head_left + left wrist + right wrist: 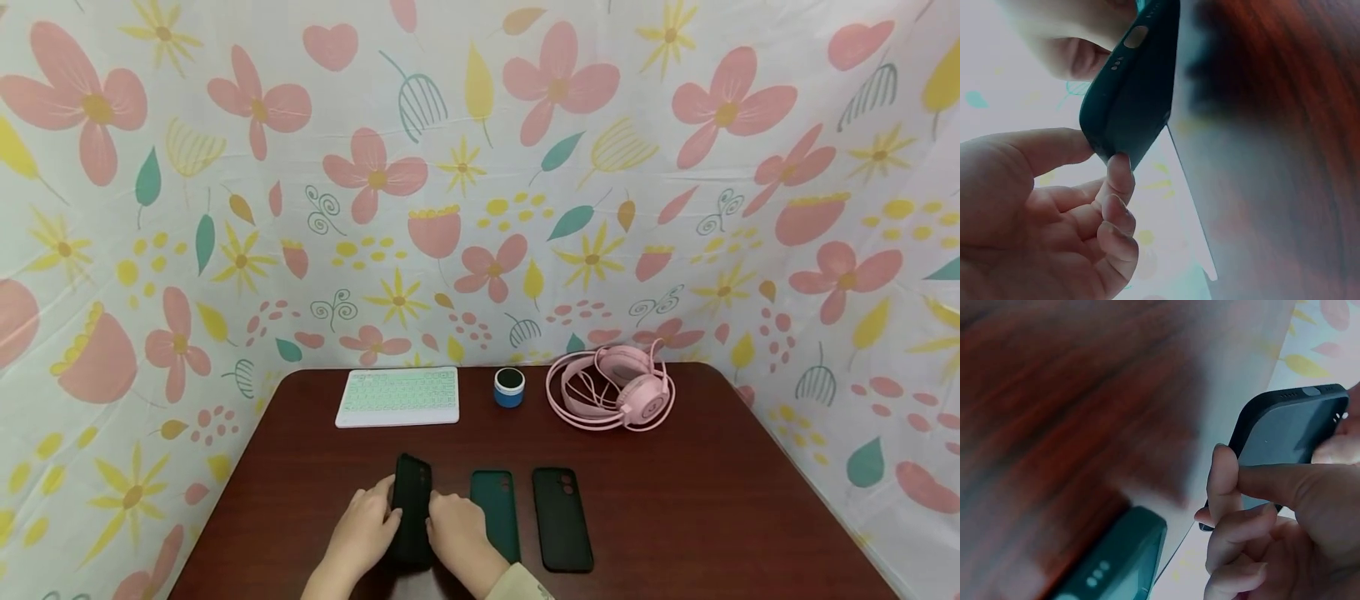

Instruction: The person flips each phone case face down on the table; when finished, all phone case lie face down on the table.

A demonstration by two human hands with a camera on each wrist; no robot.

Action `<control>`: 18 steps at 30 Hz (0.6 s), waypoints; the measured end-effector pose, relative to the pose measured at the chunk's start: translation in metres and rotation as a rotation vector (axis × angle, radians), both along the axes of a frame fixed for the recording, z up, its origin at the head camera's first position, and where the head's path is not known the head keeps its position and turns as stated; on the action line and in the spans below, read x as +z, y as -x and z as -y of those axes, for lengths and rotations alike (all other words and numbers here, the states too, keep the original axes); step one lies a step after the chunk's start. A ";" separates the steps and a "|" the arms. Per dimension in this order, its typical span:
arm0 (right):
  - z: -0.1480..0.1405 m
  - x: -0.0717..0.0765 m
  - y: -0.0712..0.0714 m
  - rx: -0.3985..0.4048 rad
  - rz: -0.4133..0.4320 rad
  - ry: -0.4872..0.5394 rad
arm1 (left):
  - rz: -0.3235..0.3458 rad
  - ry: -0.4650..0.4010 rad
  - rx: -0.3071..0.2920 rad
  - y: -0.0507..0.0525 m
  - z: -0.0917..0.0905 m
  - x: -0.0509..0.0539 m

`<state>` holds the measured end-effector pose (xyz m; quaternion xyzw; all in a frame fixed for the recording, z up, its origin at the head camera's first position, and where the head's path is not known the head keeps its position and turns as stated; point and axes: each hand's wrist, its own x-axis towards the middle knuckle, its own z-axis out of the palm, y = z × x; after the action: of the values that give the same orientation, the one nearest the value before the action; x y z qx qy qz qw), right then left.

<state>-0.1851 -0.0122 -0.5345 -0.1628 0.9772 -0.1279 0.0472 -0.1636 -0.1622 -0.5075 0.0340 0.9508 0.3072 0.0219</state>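
At the near left part of the desk [675,500], in the head view, a black phone case [412,508] stands between a person's two hands. The left hand [362,525] grips its left edge and the right hand [459,527] pinches its right edge; a pale sleeve [517,583] shows at the right wrist. Just right of that hand, a teal phone case [495,512] lies partly covered by it, then a dark phone case [562,521] lies flat. Along the back are a white keyboard [399,397] with pale green keys, a small blue speaker [509,388] with a black top, and pink headphones [645,400], before a floral cloth [480,208].

In the left wrist view, thumb and forefinger pinch one corner of the tilted black phone case, with an oblong port hole showing in its end.

In the right wrist view, thumb and forefinger pinch the black phone case's side; the teal phone case shows apart from it, at the bottom.
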 end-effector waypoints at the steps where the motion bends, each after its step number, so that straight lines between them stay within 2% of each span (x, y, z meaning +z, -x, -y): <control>1: 0.001 0.000 0.000 0.005 -0.001 0.000 | -0.010 0.003 0.000 -0.001 -0.001 0.002; 7: 0.006 0.003 -0.001 0.035 0.055 0.010 | -0.028 -0.018 -0.026 -0.005 -0.008 0.016; 10: 0.008 0.003 -0.002 0.041 0.053 0.023 | -0.029 -0.024 -0.033 -0.005 -0.012 0.021; 18: 0.014 0.000 0.001 0.023 0.073 -0.011 | -0.021 -0.019 -0.016 -0.001 -0.014 0.018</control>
<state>-0.1858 -0.0259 -0.5348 -0.1690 0.9736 -0.1278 0.0852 -0.1623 -0.1479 -0.4897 0.0448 0.9477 0.3157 0.0140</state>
